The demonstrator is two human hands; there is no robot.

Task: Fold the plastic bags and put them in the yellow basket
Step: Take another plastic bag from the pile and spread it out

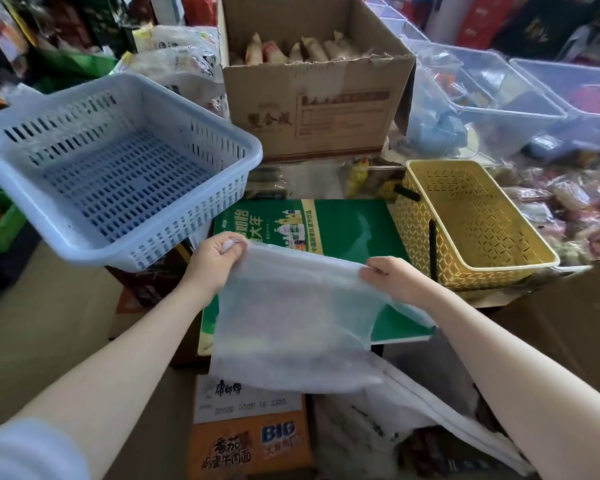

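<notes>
Both hands grip one bag | left hand, right hand | plastic bag translucent white, spread flat

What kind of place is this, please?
Probably a small grocery shop or its stockroom: an open brown cardboard box of packaged snacks, clear plastic bins of wrapped goods, and an orange instant-noodle carton.

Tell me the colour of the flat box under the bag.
Green flat cardboard box, with a pale printed band; head view.
</notes>
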